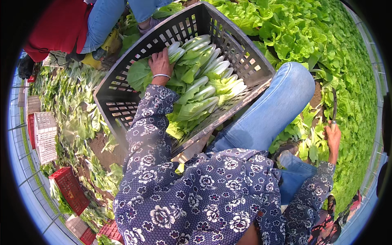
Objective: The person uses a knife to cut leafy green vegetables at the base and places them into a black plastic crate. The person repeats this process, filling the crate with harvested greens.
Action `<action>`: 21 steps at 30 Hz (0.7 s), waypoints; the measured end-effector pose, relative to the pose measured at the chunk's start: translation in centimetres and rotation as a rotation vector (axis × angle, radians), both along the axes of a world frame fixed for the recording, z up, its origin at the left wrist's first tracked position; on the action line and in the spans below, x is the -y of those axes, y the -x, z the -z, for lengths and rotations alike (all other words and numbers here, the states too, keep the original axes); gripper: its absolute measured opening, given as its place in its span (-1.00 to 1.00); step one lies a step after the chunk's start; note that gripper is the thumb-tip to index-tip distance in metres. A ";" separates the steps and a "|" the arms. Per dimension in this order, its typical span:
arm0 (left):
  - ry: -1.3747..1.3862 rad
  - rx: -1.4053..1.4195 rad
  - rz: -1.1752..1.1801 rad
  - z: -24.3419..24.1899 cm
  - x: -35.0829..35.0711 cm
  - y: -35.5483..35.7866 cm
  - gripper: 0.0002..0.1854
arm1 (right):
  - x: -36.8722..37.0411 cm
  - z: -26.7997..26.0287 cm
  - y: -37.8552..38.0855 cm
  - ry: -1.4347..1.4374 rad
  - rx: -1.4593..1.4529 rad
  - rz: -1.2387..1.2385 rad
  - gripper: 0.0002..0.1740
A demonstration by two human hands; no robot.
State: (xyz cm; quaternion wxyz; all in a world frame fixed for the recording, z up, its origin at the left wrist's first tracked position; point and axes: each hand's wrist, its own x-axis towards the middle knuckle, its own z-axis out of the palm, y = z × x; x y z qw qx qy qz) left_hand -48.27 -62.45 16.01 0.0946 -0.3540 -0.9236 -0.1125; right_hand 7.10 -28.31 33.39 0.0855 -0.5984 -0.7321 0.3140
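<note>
A black plastic crate (183, 147) with slotted walls stands tilted before me. Inside lie several heads of leafy greens (196, 111) in rows, their white stems mostly toward the upper right. My left hand (160, 64) reaches into the crate, its fingers curled over a head of greens (175, 52) near the far left wall; the palm side is hidden. Out to the right, my right hand (332, 134) grips the pale handle of a sickle (334, 105). Its dark curved blade points away from me, beside the standing plants.
Dense growing greens (306, 36) cover the right side. Cut leaves (76, 107) litter the soil at left, with a white crate (45, 137) and a red crate (69, 190) there. A person in jeans (104, 24) is close by at upper left. My bent knee (294, 79) is beside the black crate.
</note>
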 end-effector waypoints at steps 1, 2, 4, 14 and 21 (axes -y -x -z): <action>-0.070 -0.048 0.007 1.1 0.9 -0.1 -0.17 | 0.6 -0.1 0.5 0.053 -0.042 0.071 -0.66; -0.040 -0.014 -0.023 2.3 1.6 -0.6 -0.15 | 1.0 0.0 0.8 0.078 -0.034 0.080 -0.65; -0.079 -0.007 0.002 4.5 2.2 0.0 -0.16 | 1.5 -0.1 1.7 0.049 0.002 0.069 -0.65; 0.049 0.448 -0.158 8.1 -0.2 0.4 -0.07 | 1.9 2.3 0.8 0.225 -0.202 0.180 -0.79; 0.199 0.407 0.263 -11.4 -4.0 2.7 -0.10 | -0.3 9.5 1.2 0.351 -0.424 0.255 -0.80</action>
